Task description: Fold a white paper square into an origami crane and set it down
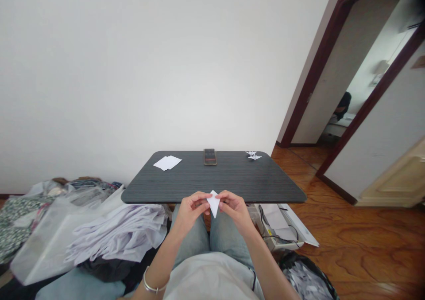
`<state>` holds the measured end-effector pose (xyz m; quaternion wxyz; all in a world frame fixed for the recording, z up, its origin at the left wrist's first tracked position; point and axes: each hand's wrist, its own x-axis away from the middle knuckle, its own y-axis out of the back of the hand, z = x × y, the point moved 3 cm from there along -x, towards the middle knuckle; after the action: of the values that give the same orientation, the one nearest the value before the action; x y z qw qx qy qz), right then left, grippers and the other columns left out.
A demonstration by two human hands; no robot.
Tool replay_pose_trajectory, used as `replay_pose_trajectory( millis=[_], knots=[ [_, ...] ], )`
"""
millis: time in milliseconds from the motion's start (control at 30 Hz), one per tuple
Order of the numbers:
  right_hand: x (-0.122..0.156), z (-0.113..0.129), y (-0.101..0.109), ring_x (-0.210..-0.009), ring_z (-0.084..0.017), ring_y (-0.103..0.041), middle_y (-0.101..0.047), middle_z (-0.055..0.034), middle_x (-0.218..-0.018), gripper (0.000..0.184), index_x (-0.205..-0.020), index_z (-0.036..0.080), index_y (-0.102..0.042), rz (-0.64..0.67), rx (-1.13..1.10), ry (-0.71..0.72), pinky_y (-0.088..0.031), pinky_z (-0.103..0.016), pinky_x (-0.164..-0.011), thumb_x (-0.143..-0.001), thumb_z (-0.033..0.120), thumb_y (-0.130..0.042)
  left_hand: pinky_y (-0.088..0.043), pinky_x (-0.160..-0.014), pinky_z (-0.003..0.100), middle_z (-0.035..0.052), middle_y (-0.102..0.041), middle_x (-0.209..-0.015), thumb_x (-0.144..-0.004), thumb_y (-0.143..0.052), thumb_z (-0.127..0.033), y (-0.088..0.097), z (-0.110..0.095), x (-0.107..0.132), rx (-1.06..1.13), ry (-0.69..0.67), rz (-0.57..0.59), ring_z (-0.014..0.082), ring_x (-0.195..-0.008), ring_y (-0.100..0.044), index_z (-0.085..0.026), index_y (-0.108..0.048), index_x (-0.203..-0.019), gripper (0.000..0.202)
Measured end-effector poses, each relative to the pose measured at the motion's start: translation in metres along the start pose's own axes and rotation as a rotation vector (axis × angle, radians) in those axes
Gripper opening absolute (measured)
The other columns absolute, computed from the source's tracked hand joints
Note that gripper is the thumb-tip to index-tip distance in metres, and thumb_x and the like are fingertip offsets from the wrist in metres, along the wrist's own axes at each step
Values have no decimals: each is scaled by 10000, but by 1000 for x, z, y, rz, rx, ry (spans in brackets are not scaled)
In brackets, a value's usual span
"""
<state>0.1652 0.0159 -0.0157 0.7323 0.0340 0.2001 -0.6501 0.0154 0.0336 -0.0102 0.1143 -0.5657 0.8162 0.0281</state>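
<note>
Kite of folded paper [214,207] held at the table's near edge

The left hand [195,206] pinches the folded paper from one side between thumb and fingertips, the fingers curled and nearly closed. The right hand [233,206] mirrors it, thumb and curled fingers nipping the opposite side. The white piece sits between them at the middle of the near edge of the dark table [186,182], one point aimed down toward the person's lap.

Toward the table's far left corner lie overlapping white sheets [167,162]. At the middle of its far edge is a phone-like device [210,157], and near its far right corner are small, pointed paper figures [254,157]. Left of the table is a heap of white cloth [122,231]; below its right near corner, a box with cables [280,229].
</note>
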Motion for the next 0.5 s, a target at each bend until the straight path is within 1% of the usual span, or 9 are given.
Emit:
replay_pose_trajectory(
  millis=[100, 200, 300, 400, 500],
  knots=[
    [-1, -3, 0, -594, -135, -517, -580, -4, -668, 120, -735, 195, -670, -26, -12, -18, -414, -224, -532, -675, 299, -679, -474, -564, 241, 42, -615, -811, -685, -688, -233, 0, 1, 0, -22, -39, -6, 107, -584, -556, -143, -695, -847, 186],
    [-2, -7, 1, -604, -140, -540, -605, -6, -669, 110, -732, 189, -670, -35, -17, -31, -425, -237, -560, -671, 279, -687, -480, -577, 243, 52, -619, -831, -682, -689, -235, 0, 3, 0, -53, -76, -34, 126, -635, -567, -151, -701, -826, 167],
    [-3, -11, 2, -614, -146, -551, -623, -11, -665, 107, -731, 182, -676, -41, 0, -24, -429, -247, -583, -667, 265, -699, -487, -595, 245, 65, -638, -834, -688, -682, -243, 1, 2, 1, -121, -81, -62, 152, -691, -584, -154, -713, -800, 146],
    [-2, -12, 2, -574, -137, -537, -628, -12, -639, 115, -712, 180, -686, -59, 32, -19, -415, -242, -550, -683, 290, -694, -482, -572, 243, 59, -651, -787, -701, -671, -258, -1, -1, 1, -152, -76, -76, 148, -652, -582, -154, -715, -754, 125],
    [-1, -13, 2, -545, -134, -532, -634, -10, -617, 139, -705, 182, -692, -65, 37, -28, -415, -246, -535, -699, 320, -685, -469, -550, 236, 41, -653, -722, -700, -668, -263, -2, -3, 1, -128, -65, -97, 134, -592, -567, -146, -701, -704, 122]
  ],
)
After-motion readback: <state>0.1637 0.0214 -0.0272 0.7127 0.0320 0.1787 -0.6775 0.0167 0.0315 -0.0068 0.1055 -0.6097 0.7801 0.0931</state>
